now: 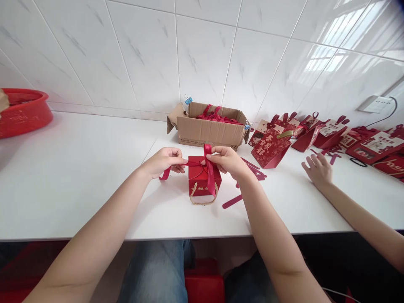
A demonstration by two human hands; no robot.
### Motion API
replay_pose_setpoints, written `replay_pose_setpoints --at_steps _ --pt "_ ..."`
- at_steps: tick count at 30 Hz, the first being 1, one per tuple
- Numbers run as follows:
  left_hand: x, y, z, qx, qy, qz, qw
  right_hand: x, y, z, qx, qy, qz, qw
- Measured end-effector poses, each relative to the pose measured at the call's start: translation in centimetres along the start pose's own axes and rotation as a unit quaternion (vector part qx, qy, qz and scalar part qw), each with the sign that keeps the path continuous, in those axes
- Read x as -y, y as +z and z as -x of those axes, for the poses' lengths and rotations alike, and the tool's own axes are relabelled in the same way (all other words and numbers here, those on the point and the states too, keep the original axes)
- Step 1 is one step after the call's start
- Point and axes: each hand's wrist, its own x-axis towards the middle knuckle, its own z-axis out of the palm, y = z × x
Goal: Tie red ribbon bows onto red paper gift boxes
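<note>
A small red gift box (196, 185) with a rope handle (202, 203) stands on the white table in front of me. A red ribbon (211, 176) crosses its top. My left hand (167, 162), on the box's left side, pinches one stretch of the ribbon, and its tail hangs below my fingers. Above the right part of the lid, my right hand (225, 160) pinches a raised loop of the same ribbon. Between both hands the ribbon runs over the middle of the lid. Part of the lid's right side is hidden by the ribbon and my fingers.
Behind the box sits an open cardboard carton (208, 131) full of red ribbons. Dark red strips (232, 201) lie to the right. Several red gift bags (271, 145) line the wall, near another person's hand (318, 170). A red basin (28, 113) stands far left.
</note>
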Motion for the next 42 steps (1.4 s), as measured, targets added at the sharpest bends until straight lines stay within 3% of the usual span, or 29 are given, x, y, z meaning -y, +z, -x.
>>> replay_pose_setpoints --at_steps 5,11,16,22,27,29,31,33,36,38,42 --pt "-0.9 -0.1 0.6 0.008 0.054 0.038 0.998 -0.4 0.6 0.1 -0.027 -0.002 0.030 0.999" --pt "-4.5 1.5 0.5 0.059 0.123 0.044 0.990 -1.2 1.6 0.4 -0.093 -0.065 0.065 0.991" --pt "-6.3 3.1 -0.9 0.051 0.106 -0.002 0.993 -1.8 2.1 0.7 -0.108 -0.120 0.140 0.977" --pt "-6.8 3.1 -1.6 0.081 0.053 -0.037 0.995 -1.8 2.2 0.9 -0.093 -0.143 0.136 0.976" --pt "-7.5 3.1 -3.1 0.125 0.083 0.037 0.988 -2.1 2.6 0.6 -0.113 -0.136 0.108 0.978" --pt "-7.4 3.3 -4.3 0.104 0.095 0.054 0.989 -2.3 2.7 0.6 -0.106 -0.146 0.096 0.979" --pt "-7.1 3.3 -5.4 0.060 0.065 0.002 0.996 -2.3 2.8 0.7 -0.105 -0.155 0.089 0.978" --pt "-6.4 3.1 -5.7 -0.025 0.044 -0.063 0.997 -2.3 2.9 0.8 -0.108 -0.156 0.083 0.978" --pt "-5.1 2.7 -4.2 -0.154 0.098 -0.107 0.977 -2.3 2.9 0.8 -0.109 -0.157 0.074 0.979" --pt "-3.9 2.6 -2.7 -0.160 0.127 -0.132 0.970 -2.4 2.9 0.7 -0.113 -0.159 0.077 0.978" --pt "-1.3 3.2 -0.6 -0.068 0.140 -0.067 0.986 -2.8 3.0 0.5 -0.126 -0.172 0.084 0.973"
